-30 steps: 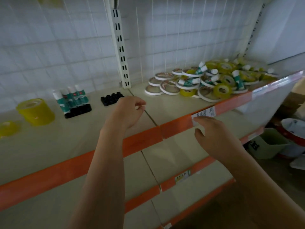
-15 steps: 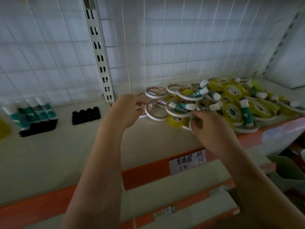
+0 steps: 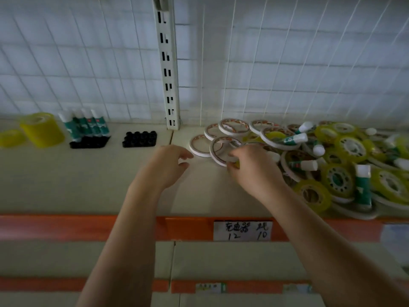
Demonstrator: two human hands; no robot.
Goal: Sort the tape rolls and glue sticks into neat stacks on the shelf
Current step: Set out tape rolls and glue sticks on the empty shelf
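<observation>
Head view: both hands at the left edge of the tape pile on the shelf

Head cam looks down on a beige shelf (image 3: 66, 185) with an orange front rail (image 3: 77, 227) and a white wire grid back (image 3: 88, 63). Slotted upright post (image 3: 167, 63) splits the back at centre.

Mixed pile (image 3: 332, 165) covers the right part of the shelf: white-rimmed flat tape rolls, yellow tape rolls and green-and-white glue sticks, overlapping and unsorted. It runs from the grid down to the front rail.

Far left: tall stack of yellow tape (image 3: 42, 129), with a flat yellow roll (image 3: 11, 137) just beside it. Next to that, 4 glue sticks (image 3: 85, 125) upright in a row in a black holder (image 3: 88, 141). 2nd black holder (image 3: 139, 139) sits apart to the right, near the post.

Right hand (image 3: 254, 167) is on the pile's left edge, grip narrow: fingers curled and pinching the rim of a white tape roll (image 3: 218, 149), which tilts up off the shelf. Small yellow bit shows under the fingers; cannot tell what it is.

Left hand (image 3: 168, 165) hovers just left of the pile, grip loose, fingers relaxed and part-curled, holding nothing. Its fingertips are near a flat white roll (image 3: 198, 145); contact unclear.

Handwritten label (image 3: 242, 230) on the rail reads 12 and 10.
</observation>
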